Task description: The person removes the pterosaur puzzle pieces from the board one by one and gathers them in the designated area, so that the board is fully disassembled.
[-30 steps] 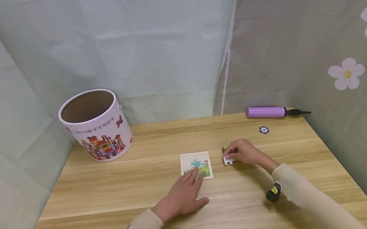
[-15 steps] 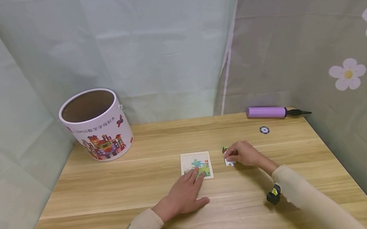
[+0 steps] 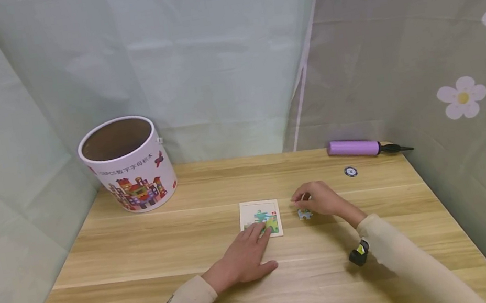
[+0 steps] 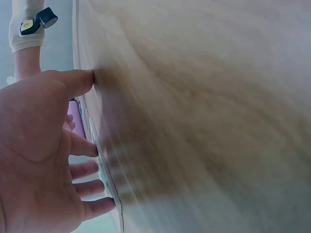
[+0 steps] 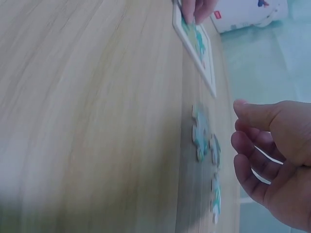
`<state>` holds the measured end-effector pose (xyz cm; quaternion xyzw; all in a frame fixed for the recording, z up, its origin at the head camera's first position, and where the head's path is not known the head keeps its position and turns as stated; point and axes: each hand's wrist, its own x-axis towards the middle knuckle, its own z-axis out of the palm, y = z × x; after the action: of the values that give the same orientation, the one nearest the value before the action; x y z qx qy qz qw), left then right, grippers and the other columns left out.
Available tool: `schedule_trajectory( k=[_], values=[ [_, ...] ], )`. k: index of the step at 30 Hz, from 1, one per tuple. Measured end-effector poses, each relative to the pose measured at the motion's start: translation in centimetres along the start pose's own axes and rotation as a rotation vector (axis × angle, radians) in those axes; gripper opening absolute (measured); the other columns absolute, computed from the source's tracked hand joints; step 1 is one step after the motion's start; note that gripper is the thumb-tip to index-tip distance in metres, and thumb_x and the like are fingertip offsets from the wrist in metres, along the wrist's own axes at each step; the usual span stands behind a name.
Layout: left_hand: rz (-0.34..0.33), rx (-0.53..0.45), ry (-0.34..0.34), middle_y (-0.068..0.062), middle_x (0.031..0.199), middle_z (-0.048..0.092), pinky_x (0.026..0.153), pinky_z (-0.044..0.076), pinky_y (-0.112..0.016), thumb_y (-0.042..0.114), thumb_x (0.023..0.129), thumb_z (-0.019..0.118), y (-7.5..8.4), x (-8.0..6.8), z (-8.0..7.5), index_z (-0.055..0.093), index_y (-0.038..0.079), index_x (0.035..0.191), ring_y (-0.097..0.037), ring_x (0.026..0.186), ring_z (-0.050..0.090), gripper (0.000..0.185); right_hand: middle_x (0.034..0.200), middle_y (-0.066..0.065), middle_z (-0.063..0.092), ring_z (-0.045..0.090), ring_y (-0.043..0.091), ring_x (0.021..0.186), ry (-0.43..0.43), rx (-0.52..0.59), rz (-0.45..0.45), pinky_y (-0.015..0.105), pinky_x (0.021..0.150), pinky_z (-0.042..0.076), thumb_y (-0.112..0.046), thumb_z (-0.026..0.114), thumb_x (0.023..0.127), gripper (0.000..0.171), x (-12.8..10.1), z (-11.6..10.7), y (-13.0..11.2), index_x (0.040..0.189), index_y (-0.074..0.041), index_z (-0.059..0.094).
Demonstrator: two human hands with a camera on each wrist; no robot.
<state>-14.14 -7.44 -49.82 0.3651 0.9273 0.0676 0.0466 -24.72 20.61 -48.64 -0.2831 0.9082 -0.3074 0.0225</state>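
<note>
My left hand rests with spread, straight fingers on the lower part of a small framed jigsaw board, which holds several green and blue pieces. In the left wrist view its fingertips touch the board's edge and the thumb presses on the tabletop. To the right, my right hand hovers with loosely bent fingers over loose puzzle pieces. One blue jigsaw piece shows just below the fingers. In the right wrist view, that hand holds nothing visible, and a few jigsaw pieces lie flat beside it.
A large white printed bucket stands at the back left of the wooden table. Toward the back right lie a purple hand pump and a dark round chip. Cloth curtains enclose the back and sides.
My right hand has let go of a pale puzzle piece and risen slightly away from the tabletop. A blue piece now shows below it. My left hand stays in place.
</note>
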Motion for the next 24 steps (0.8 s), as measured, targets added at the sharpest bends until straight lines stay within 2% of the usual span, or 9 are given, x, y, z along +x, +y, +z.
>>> schedule_trajectory(
  k=[4, 14, 20, 24],
  values=[
    [0.009, 0.055, 0.008, -0.016, 0.15, 0.045, 0.114, 0.04, -0.046, 0.055, 0.099, 0.056, 0.1, 0.0, 0.0, 0.044, -0.001, 0.152, -0.032, 0.139, 0.043, 0.078, 0.093, -0.001, 0.077, 0.068, 0.011, 0.081, -0.021, -0.002, -0.021, 0.029, 0.075, 0.056, -0.013, 0.078, 0.091, 0.011, 0.6, 0.4, -0.8, 0.101, -0.008, 0.08],
    [-0.027, 0.106, -0.02, -0.013, 0.155, 0.046, 0.112, 0.042, -0.046, 0.055, 0.1, 0.055, 0.7, -0.1, -0.1, 0.044, 0.001, 0.153, -0.029, 0.138, 0.045, 0.076, 0.098, -0.002, 0.076, 0.068, 0.01, 0.084, -0.088, 0.002, -0.033, 0.027, 0.075, 0.056, -0.015, 0.075, 0.094, 0.013, 2.4, 1.8, -2.2, 0.105, -0.01, 0.079],
    [-0.028, 0.098, 0.018, -0.014, 0.151, 0.049, 0.111, 0.043, -0.044, 0.052, 0.101, 0.054, 0.9, -0.1, 0.2, 0.047, -0.001, 0.15, -0.029, 0.134, 0.048, 0.072, 0.104, 0.002, 0.077, 0.07, 0.013, 0.088, -0.103, 0.016, -0.083, 0.028, 0.078, 0.057, -0.014, 0.075, 0.094, 0.012, 3.7, 3.1, -2.8, 0.104, -0.01, 0.079],
    [-0.022, 0.11, 0.031, -0.015, 0.15, 0.049, 0.11, 0.044, -0.043, 0.05, 0.102, 0.055, 1.0, -0.1, 0.4, 0.048, -0.002, 0.149, -0.03, 0.132, 0.049, 0.07, 0.102, 0.002, 0.076, 0.069, 0.012, 0.09, -0.103, -0.002, -0.099, 0.029, 0.079, 0.056, -0.017, 0.075, 0.094, 0.012, 4.6, 4.0, -3.4, 0.103, -0.011, 0.08]
  ],
)
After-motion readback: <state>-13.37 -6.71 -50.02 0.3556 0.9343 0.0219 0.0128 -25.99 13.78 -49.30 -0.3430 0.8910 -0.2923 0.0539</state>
